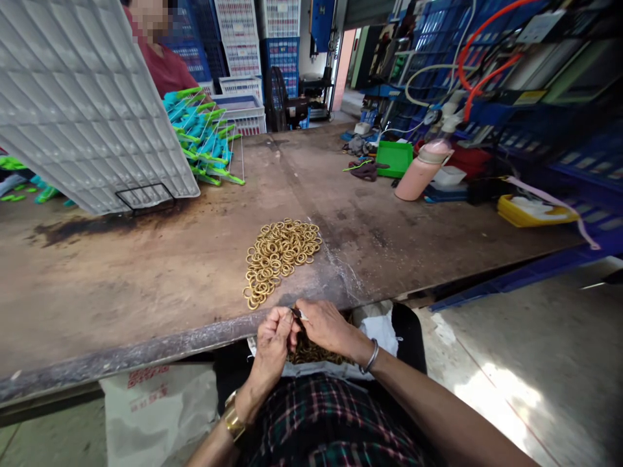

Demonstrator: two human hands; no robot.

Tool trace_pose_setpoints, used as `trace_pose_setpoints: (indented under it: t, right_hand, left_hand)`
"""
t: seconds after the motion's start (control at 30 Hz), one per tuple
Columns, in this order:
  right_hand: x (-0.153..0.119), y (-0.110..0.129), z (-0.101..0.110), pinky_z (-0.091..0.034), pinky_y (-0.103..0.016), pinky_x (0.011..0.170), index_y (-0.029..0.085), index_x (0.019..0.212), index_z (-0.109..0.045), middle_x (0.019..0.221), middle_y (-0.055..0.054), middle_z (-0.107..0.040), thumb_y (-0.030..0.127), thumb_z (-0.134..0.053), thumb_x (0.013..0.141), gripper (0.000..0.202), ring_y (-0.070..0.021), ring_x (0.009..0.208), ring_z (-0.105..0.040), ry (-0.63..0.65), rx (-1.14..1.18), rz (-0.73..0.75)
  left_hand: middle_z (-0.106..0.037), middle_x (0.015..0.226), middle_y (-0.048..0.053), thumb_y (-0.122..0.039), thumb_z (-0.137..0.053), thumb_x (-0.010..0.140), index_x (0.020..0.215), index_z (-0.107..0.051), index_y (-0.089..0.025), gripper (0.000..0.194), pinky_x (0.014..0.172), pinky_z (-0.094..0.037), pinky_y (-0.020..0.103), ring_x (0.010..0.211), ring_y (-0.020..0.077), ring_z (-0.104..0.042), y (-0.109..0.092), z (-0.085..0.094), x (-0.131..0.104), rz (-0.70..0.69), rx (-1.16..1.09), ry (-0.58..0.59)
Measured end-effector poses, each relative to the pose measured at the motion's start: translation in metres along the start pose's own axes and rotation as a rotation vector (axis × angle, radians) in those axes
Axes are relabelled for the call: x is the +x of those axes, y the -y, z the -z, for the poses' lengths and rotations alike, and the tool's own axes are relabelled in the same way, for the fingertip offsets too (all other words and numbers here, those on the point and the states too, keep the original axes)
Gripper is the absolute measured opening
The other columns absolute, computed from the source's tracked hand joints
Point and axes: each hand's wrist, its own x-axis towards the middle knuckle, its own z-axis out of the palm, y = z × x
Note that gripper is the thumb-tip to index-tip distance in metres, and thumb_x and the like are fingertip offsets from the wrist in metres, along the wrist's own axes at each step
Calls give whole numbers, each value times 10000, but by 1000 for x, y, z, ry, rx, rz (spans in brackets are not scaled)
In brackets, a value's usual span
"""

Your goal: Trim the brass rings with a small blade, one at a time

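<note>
The right hand [325,325] is gripping a small tool [300,314] beside the left hand [273,336], whose fingers are pinching together, on what I cannot tell; gold-coloured rings [283,250] are lying heaped on the table [146,279] just beyond

Softly lit across the wooden workbench [146,272], centre. Blown out to white in a sunlit patch of concrete floor [501,392], lower right. Shadowed beneath the workbench, dim among blue plastic crates [596,220] at right. Stretched and smeared toward the right edge. Pixelated over the co-worker's head [152,18], upper left. Fairly crisp on the brass-coloured rings [285,245], mid-frame.
</note>
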Motion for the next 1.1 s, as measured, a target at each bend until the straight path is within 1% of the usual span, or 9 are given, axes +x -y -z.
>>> trace_pose_setpoints:
  t: [0.1,0.2,0.37,0.5,0.63,0.73,0.87,0.97,1.1]
  right_hand:
    - [4,-2,2,-266,-259,565,146,904,-545,776,-77,-646,105,-372,792,210,-163,683,-578,9,-36,-50]
    - [8,-5,5,-269,-258,563,132,922,-532,767,-75,-637,64,-383,762,229,-159,668,-566,-17,-56,-73]
    - [27,2,4,-298,-240,584,142,949,-515,800,-46,-612,101,-423,784,194,-144,701,-539,-109,32,60]
    - [51,25,-4,-330,-242,648,190,1010,-505,941,-48,-576,168,-461,815,201,-152,814,-527,-209,33,166]
    - [65,50,-10,-347,-262,639,239,1074,-483,1013,-55,-530,314,-486,835,250,-163,775,-529,-150,-94,191]
    - [70,58,-12,-352,-262,635,248,1055,-489,1005,-50,-519,313,-467,847,219,-161,765,-531,-105,-150,195]
    - [72,53,-10,-357,-265,651,250,1065,-486,1015,-51,-505,264,-443,850,220,-168,802,-536,-106,-195,186]
    - [72,42,-6,-356,-258,653,234,1062,-483,1018,-59,-503,243,-439,843,224,-163,799,-541,-95,-241,125]
    - [70,24,5,-354,-247,630,239,1058,-474,1026,-52,-507,215,-420,839,228,-156,784,-551,-109,-304,44]
  left_hand:
    - [-449,461,-57,-418,-494,810,675,-494,-164,287,425,-316,196,398,65,-381,-5,-1,-7,-31,33,28]
    - [-481,475,-42,-371,-491,827,693,-528,-151,260,462,-352,199,418,65,-414,-11,-4,-15,-26,-17,119]
    - [-561,556,13,-365,-505,814,721,-574,-119,272,422,-390,201,429,78,-465,-10,-1,-20,149,-286,226]
    - [-611,620,56,-297,-550,785,687,-574,-105,217,400,-399,183,462,89,-518,-5,11,-25,223,-418,207]
    - [-640,689,63,-204,-557,749,752,-548,-134,71,363,-392,181,473,108,-547,1,21,-31,262,-566,146]
    - [-621,646,52,-168,-551,718,838,-572,-121,131,334,-372,181,437,102,-513,6,27,-31,285,-629,121]
    - [-586,630,43,-196,-554,721,696,-579,-111,93,338,-357,183,431,87,-478,5,33,-27,284,-694,81]
    - [-570,651,42,-227,-558,740,598,-545,-116,181,354,-346,185,458,87,-482,2,35,-25,256,-721,66]
    - [-553,646,43,-246,-559,763,605,-540,-118,204,376,-332,194,508,108,-507,5,36,-24,246,-686,70]
